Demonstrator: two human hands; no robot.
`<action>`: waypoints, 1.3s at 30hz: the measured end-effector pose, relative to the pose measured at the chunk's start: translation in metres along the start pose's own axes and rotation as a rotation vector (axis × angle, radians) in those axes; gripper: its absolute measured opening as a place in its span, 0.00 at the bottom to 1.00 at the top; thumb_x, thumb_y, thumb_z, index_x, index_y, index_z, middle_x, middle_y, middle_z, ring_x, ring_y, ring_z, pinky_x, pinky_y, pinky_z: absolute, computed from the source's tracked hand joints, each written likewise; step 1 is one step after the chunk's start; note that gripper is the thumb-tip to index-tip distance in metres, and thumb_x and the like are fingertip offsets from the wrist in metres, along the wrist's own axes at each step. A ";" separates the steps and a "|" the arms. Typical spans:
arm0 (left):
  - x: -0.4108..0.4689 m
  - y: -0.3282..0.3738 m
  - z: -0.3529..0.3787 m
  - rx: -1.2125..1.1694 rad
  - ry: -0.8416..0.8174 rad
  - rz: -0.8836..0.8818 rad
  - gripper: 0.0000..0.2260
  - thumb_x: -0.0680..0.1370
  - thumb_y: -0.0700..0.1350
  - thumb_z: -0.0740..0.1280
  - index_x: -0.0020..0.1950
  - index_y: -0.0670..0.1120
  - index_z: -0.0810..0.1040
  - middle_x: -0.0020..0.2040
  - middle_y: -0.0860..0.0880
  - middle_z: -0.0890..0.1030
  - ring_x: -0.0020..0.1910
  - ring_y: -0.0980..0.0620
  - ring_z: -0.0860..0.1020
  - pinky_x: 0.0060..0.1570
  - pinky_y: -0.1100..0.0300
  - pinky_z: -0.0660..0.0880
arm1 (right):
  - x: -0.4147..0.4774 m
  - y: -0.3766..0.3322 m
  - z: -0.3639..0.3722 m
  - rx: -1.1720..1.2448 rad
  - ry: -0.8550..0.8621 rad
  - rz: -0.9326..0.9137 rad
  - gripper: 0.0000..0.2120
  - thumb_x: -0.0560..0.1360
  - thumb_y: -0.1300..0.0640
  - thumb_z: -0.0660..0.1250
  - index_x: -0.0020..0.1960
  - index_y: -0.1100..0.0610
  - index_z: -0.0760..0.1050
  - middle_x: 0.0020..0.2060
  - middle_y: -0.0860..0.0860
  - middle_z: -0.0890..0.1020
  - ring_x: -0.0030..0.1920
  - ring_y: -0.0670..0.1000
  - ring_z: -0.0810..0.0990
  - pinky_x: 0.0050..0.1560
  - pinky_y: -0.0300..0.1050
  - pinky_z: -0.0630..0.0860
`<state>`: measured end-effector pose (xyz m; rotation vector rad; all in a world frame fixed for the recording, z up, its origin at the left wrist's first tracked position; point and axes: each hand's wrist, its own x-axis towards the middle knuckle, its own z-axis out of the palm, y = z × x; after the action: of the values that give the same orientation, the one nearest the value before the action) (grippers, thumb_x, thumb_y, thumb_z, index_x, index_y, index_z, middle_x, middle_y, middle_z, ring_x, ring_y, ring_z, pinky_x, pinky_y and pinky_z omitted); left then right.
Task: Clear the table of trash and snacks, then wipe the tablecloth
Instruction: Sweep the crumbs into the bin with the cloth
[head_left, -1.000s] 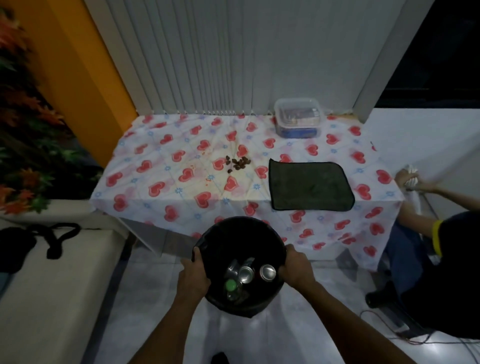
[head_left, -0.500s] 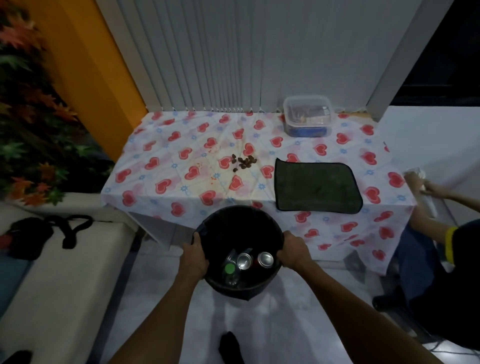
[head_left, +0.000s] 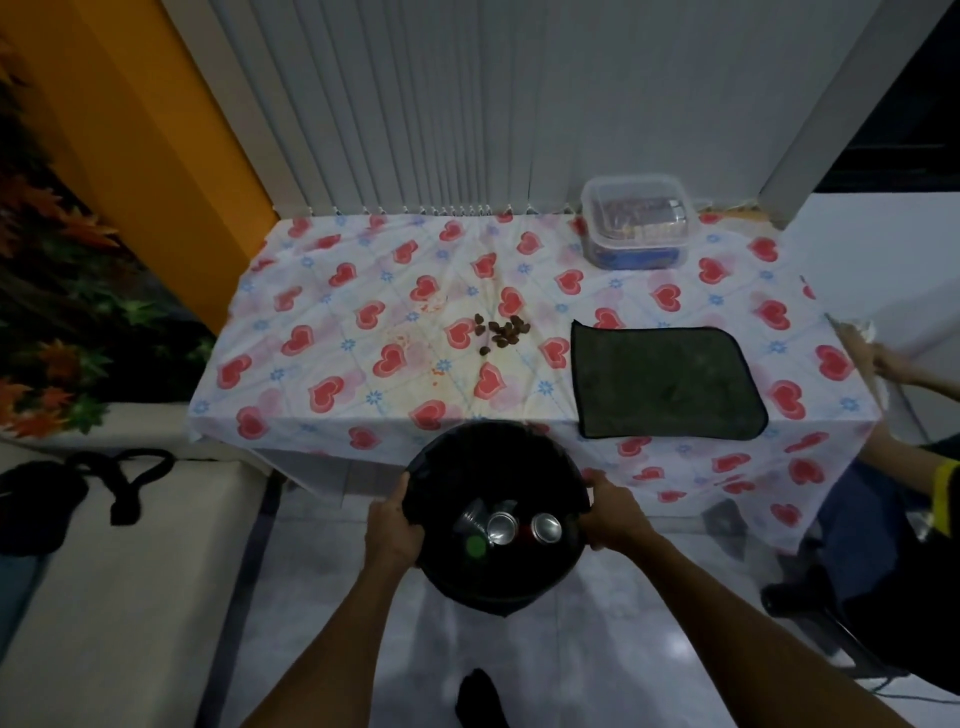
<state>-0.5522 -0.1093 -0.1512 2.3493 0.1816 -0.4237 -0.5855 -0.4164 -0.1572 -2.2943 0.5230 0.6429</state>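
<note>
I hold a black trash bin (head_left: 467, 467) at the table's front edge. My left hand (head_left: 392, 530) grips its left rim and my right hand (head_left: 615, 514) grips its right rim. Inside lie two shiny cans (head_left: 522, 527) and a green cap (head_left: 475, 545). On the heart-print tablecloth (head_left: 332, 322) a small heap of brown snack pieces (head_left: 503, 331) sits near the middle, with orange stains (head_left: 434, 306) to its left. A dark green cloth (head_left: 665, 382) lies flat at the right front. A clear lidded container (head_left: 636, 223) stands at the back.
Another person (head_left: 909, 499) sits at the table's right end, a hand holding something pale. A cushioned bench (head_left: 104, 571) with a black bag (head_left: 36, 499) is to the left. Orange wall and leafy plants (head_left: 47, 312) stand behind it; vertical blinds back the table.
The bin in both hands has come closer to the table's front edge, its rim now overlapping the hanging tablecloth. The view has shifted slightly; the person at right has moved their hand.
</note>
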 end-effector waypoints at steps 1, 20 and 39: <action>0.001 -0.001 -0.001 -0.015 0.010 0.003 0.37 0.73 0.28 0.62 0.81 0.44 0.59 0.59 0.31 0.79 0.61 0.34 0.77 0.61 0.44 0.76 | 0.003 -0.001 -0.004 0.009 -0.026 0.017 0.22 0.72 0.56 0.73 0.62 0.55 0.69 0.47 0.54 0.81 0.42 0.53 0.84 0.44 0.50 0.84; 0.009 -0.009 0.018 -0.155 0.018 -0.032 0.32 0.76 0.33 0.71 0.78 0.45 0.67 0.60 0.50 0.81 0.61 0.51 0.78 0.60 0.60 0.73 | 0.125 0.008 -0.144 -0.503 0.241 0.067 0.38 0.80 0.37 0.60 0.79 0.61 0.54 0.77 0.60 0.59 0.73 0.67 0.62 0.71 0.65 0.65; 0.015 -0.016 0.017 -0.196 0.000 -0.015 0.32 0.75 0.30 0.69 0.78 0.42 0.66 0.66 0.44 0.80 0.65 0.46 0.78 0.65 0.57 0.73 | 0.115 -0.027 -0.133 -0.192 0.563 -0.086 0.18 0.84 0.53 0.53 0.69 0.62 0.63 0.51 0.63 0.80 0.49 0.65 0.80 0.48 0.62 0.79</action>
<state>-0.5468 -0.1088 -0.1781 2.1563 0.2300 -0.3947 -0.4397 -0.5134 -0.1240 -2.6650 0.6343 -0.0113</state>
